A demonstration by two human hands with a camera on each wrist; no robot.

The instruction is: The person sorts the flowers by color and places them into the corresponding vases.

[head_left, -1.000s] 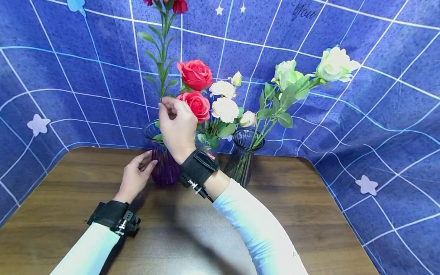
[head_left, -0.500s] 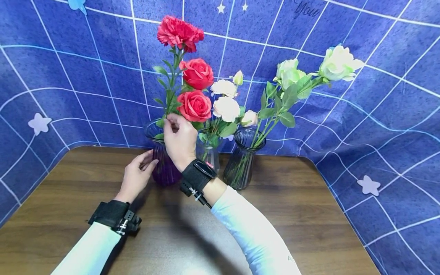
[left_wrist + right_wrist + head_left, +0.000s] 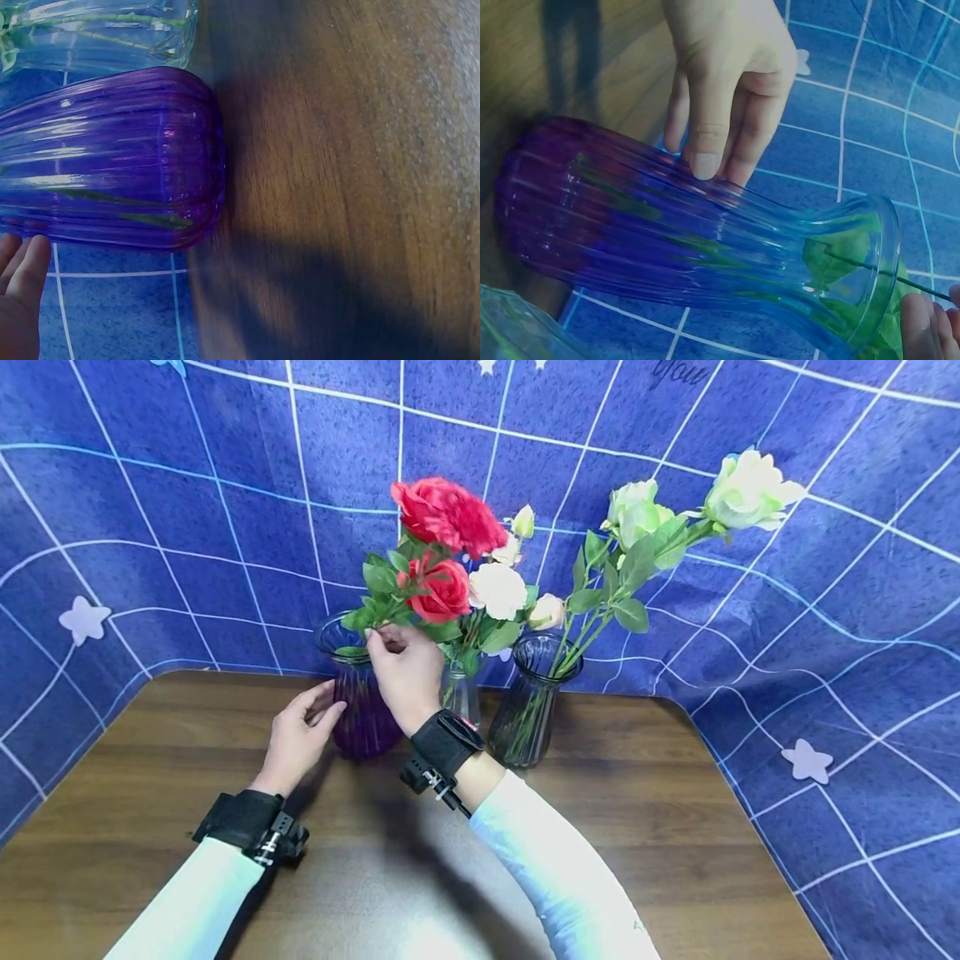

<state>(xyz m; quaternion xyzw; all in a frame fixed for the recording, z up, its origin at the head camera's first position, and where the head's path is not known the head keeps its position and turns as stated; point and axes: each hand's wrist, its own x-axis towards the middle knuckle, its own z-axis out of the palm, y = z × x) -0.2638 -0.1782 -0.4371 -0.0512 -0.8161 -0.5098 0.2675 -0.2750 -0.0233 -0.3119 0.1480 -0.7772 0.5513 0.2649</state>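
Observation:
A ribbed glass vase [image 3: 366, 718], purple below and blue toward its rim, stands at the back left of the table. My left hand [image 3: 294, 739] touches its left side with thumb and fingers extended, as the right wrist view also shows. Above the rim, my right hand [image 3: 408, 675] pinches the stem of a red carnation [image 3: 476, 522], whose head leans right over red roses [image 3: 441, 592]. A thin dark stem [image 3: 915, 285] crosses the rim in the right wrist view. Green leaves [image 3: 840, 255] show in the vase's neck, and stems [image 3: 127, 206] show through its purple glass.
Right of the purple vase, a clear vase [image 3: 462, 697] holds pale pink flowers [image 3: 497, 591]. Next to it, a grey glass vase [image 3: 519, 727] holds greenish-white roses [image 3: 750, 493]. A blue gridded cloth [image 3: 225, 518] hangs behind the wooden table [image 3: 660, 835].
My right hand has come down toward the vase's rim with the carnation, whose head has dropped and swung right over the roses. My left hand has stayed at the vase.

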